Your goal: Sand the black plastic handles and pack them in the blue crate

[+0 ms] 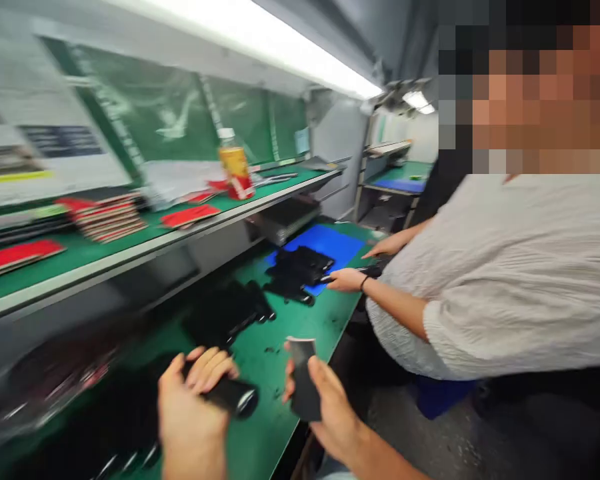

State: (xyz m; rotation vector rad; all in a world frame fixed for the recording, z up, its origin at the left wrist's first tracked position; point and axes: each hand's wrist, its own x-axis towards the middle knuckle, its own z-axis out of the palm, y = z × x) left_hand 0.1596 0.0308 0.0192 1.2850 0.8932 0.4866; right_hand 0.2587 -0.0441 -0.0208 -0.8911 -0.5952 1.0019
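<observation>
My left hand (193, 407) is wrapped around a black cylindrical piece (227, 395) with a shiny rounded end, above the green bench top (257, 437). In my right hand (337, 403) is a flat dark grey rectangular block (304, 380), gripped between thumb and fingers, with a pale top edge. The two held things are apart. Beyond my left hand lies a pile of black pieces (225, 310) with shiny rounded ends. Motion blur hides finer detail.
A co-worker in a light knitted top (510, 280) stands at right, hands by black pieces (300, 267) on a blue mat (343, 243). The shelf (275, 190) above the bench holds a drink bottle (237, 167) and red-topped stacked pads (105, 217). Clear plastic and dark pieces lie at lower left.
</observation>
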